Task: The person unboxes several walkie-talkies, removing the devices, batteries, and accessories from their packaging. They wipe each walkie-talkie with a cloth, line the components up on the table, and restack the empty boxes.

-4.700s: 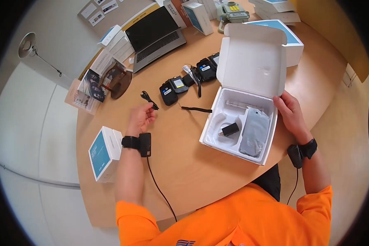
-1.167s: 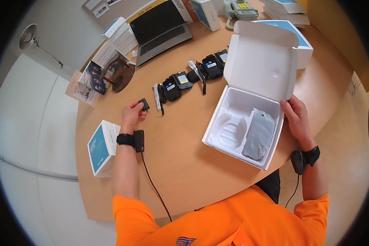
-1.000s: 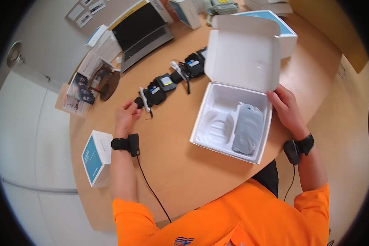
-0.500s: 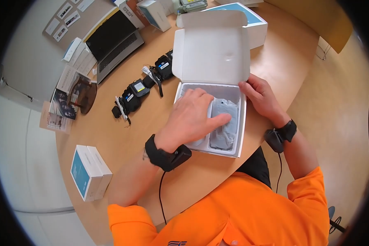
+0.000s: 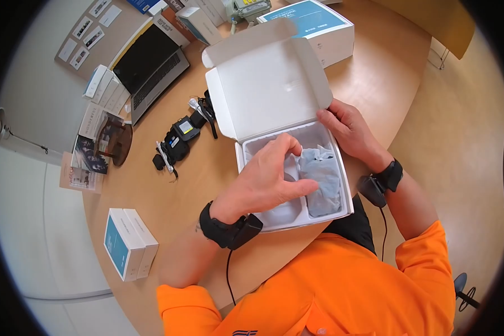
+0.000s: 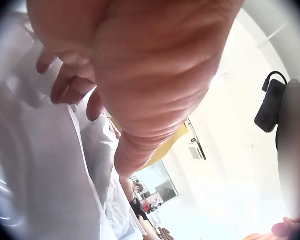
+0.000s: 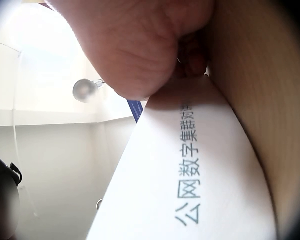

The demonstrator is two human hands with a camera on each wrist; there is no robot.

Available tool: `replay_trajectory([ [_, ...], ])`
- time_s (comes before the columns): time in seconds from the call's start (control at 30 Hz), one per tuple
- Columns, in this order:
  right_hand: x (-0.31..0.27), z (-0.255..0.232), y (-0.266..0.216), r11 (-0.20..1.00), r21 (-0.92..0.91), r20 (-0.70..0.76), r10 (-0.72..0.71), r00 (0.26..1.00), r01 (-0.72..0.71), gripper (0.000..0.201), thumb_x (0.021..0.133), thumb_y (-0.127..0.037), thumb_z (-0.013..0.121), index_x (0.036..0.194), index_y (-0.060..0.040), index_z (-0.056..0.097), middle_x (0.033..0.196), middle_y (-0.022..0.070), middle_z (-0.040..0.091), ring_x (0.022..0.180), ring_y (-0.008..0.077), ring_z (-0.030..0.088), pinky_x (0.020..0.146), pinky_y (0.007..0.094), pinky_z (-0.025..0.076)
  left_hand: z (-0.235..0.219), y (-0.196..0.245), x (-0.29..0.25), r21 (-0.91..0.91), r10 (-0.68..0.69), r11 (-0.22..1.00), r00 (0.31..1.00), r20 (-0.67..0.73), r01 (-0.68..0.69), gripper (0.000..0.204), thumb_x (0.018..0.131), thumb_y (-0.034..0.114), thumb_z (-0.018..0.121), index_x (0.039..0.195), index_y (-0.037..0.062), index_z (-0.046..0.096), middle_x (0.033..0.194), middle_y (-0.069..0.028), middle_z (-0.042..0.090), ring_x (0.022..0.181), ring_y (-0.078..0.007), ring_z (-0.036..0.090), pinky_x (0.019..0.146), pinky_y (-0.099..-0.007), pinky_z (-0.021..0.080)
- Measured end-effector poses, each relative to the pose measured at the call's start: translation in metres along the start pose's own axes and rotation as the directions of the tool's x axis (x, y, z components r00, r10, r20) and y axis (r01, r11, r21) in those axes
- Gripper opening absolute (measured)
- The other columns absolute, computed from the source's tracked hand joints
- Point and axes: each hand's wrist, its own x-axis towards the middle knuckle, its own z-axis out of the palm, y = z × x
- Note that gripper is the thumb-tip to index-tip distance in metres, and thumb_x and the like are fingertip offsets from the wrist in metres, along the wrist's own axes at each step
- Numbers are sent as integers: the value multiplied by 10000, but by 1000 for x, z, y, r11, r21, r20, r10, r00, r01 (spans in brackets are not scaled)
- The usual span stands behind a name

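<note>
An open white box (image 5: 348,190) lies at the front of the desk, its lid (image 5: 266,84) tipped back. In the tray's right compartment sits a grey device in a clear plastic bag (image 5: 323,187). Over the tray reaches my left hand (image 5: 257,182), thumb spread from the fingers, the index fingertip bent down at the bag's upper end. The left wrist view shows its fingertips (image 6: 95,105) beside the crinkled plastic. My right hand (image 5: 353,131) grips the box's right back corner near the lid hinge; the right wrist view shows the printed side wall (image 7: 190,165) under that hand (image 7: 135,55).
Black handheld devices (image 5: 176,147) with cords lie left of the box, with a small black power adapter (image 5: 158,162) beside them. Two white-and-blue boxes (image 5: 131,243) stand at the left edge, another large one (image 5: 330,47) behind the lid. A laptop (image 5: 154,67) stands farther back.
My left hand set the power adapter down beside the black devices, then came across to the bagged device. The box has turned slightly under my right hand, which kept its grip.
</note>
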Motion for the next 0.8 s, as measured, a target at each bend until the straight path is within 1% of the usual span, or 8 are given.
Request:
replay_trajectory([
  [0.17, -1, 0, -5, 998, -69, -53, 1, 999, -5, 271, 1020, -167, 521, 1198, 9, 623, 981, 108, 704, 887, 140, 614, 817, 312, 511, 14, 11, 0, -101, 97, 989, 990, -104, -108, 541, 773, 219, 804, 1185, 46, 499, 1080, -145, 586, 998, -290, 591, 863, -377, 487],
  [0.27, -3, 2, -7, 991, -133, -84, -15, 996, 4, 263, 1014, -166, 513, 1186, 3, 617, 944, 138, 691, 841, 166, 612, 792, 325, 511, 16, 22, -5, -159, 125, 977, 986, -107, -141, 618, 782, 174, 819, 1302, 47, 511, 1188, -81, 572, 1134, -220, 575, 1013, -351, 446],
  [0.37, -3, 1, 1, 987, -160, -99, -27, 995, 11, 256, 1010, -172, 510, 1173, -1, 610, 903, 165, 670, 790, 189, 600, 761, 338, 510, 17, 28, -14, -73, 184, 979, 977, -105, -192, 687, 784, 158, 804, 1389, 71, 492, 1209, -85, 572, 1161, -229, 569, 1006, -365, 453],
  [0.47, -3, 2, -3, 982, -189, -115, -47, 992, 25, 259, 1006, -178, 510, 1171, 0, 602, 873, 177, 654, 754, 203, 589, 739, 346, 508, 20, 27, -19, -20, 140, 990, 983, -120, -143, 702, 784, 139, 791, 1416, 98, 490, 1241, -93, 575, 1181, -241, 563, 995, -378, 459],
  [0.57, -4, 1, -8, 970, -243, -144, -55, 988, 19, 262, 1002, -180, 515, 1169, 4, 597, 848, 184, 647, 735, 216, 591, 730, 350, 507, 22, 28, -23, -56, 75, 995, 989, -131, -83, 672, 791, 124, 780, 1403, 103, 504, 1259, -100, 579, 1165, -254, 572, 951, -365, 476],
  [0.67, -1, 5, -2, 958, -285, -193, -84, 978, 26, 257, 995, -182, 519, 1144, 13, 596, 838, 201, 647, 725, 245, 604, 720, 362, 506, 27, 37, -25, -29, 131, 990, 983, -130, -136, 669, 795, 102, 777, 1405, 98, 502, 1265, -109, 577, 1148, -267, 582, 918, -350, 491],
  [0.77, 7, 7, -4, 935, -356, -218, -86, 972, 3, 265, 989, -197, 527, 1118, 23, 597, 846, 225, 654, 737, 285, 626, 722, 386, 505, 33, 36, -31, 8, 235, 972, 960, -151, -237, 639, 806, 74, 777, 1388, 91, 514, 1242, -101, 585, 1129, -227, 592, 897, -330, 501],
  [0.8, 11, 5, -2, 917, -398, -206, -83, 975, -6, 272, 987, -204, 530, 1115, 27, 596, 850, 232, 656, 747, 298, 634, 725, 394, 505, 31, 33, -33, 7, 217, 975, 951, -219, -221, 632, 811, 63, 773, 1387, 97, 516, 1237, -93, 586, 1120, -210, 595, 901, -325, 504],
])
